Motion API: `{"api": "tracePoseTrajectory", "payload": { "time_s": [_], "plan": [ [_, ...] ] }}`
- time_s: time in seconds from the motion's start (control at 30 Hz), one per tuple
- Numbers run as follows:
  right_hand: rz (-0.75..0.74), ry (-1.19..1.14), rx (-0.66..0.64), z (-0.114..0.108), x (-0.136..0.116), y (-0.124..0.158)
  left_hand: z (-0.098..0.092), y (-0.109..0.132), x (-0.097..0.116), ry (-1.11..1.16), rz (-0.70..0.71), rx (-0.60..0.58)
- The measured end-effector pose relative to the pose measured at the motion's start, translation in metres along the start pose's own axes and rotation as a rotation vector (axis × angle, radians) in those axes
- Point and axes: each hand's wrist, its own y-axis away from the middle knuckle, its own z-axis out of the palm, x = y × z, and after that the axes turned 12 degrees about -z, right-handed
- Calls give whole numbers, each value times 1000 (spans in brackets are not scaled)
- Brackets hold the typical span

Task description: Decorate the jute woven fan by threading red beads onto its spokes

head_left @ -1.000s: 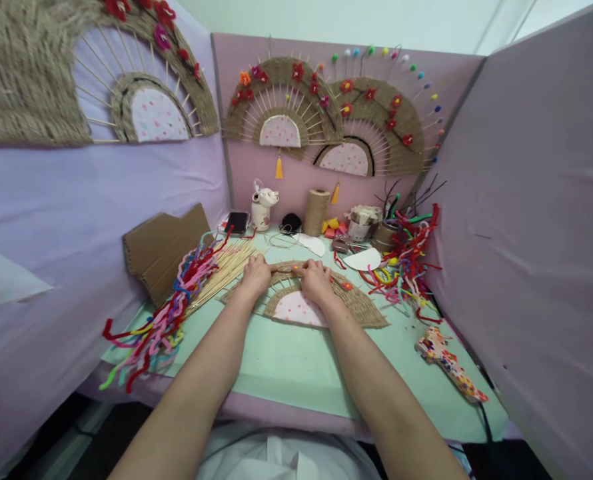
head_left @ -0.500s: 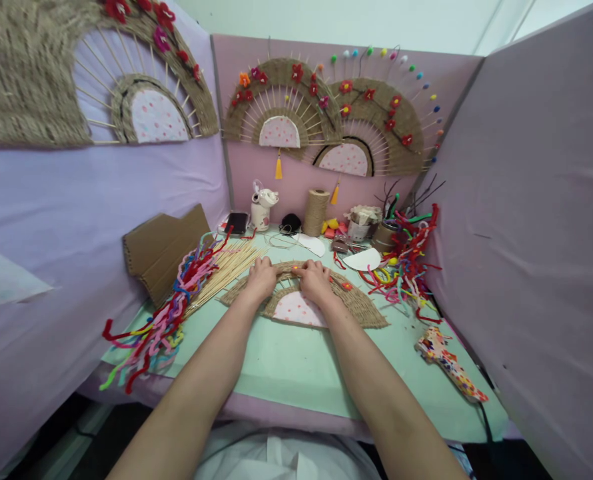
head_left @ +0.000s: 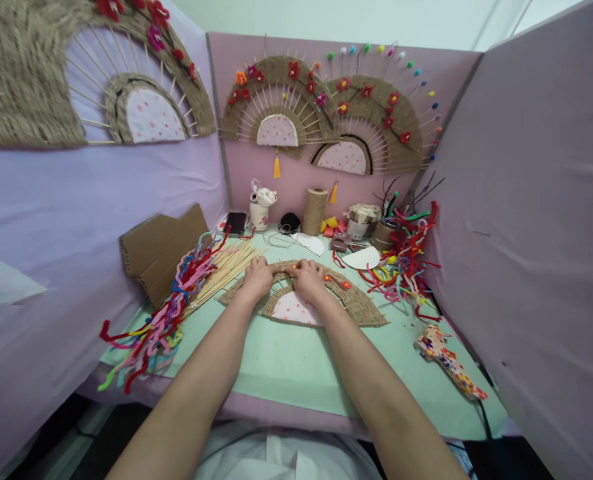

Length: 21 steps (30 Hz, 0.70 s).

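A half-round fan of woven jute [head_left: 361, 308] with a pink dotted centre [head_left: 296, 309] lies flat on the mint-green table [head_left: 286, 367]. Both hands rest on its upper arc. My left hand [head_left: 257, 278] presses on the left part of the jute band, fingers curled. My right hand [head_left: 307, 277] sits beside it, fingertips pinched at a small orange and red piece on the band, too small to name. A red flower [head_left: 346, 285] is fixed to the band right of my right hand.
Bamboo skewers [head_left: 229, 265] and a bundle of coloured pipe cleaners [head_left: 161, 320] lie at the left, beside folded cardboard [head_left: 161, 250]. More pipe cleaners [head_left: 406, 267], a twine spool [head_left: 315, 211], a phone [head_left: 236, 222] and a patterned glue gun [head_left: 449, 363] stand around. Finished fans hang on the partition walls.
Both hands stay on the fan's arc with only slight finger shifts. The view has tilted a little, so everything sits slightly higher in the picture.
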Motion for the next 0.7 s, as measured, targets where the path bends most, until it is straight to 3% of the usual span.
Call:
{"api": "tracePoseTrajectory", "payload": {
  "time_s": [0.27, 0.53, 0.7],
  "plan": [
    [18, -4, 21, -2, -1, 2, 1, -3, -3, 46, -10, 93],
    [30, -22, 24, -3, -3, 4, 5, -6, -5, 54, -2, 82],
    [88, -55, 185, -10, 5, 4, 6, -8, -5, 98, 0, 132]
  ]
}}
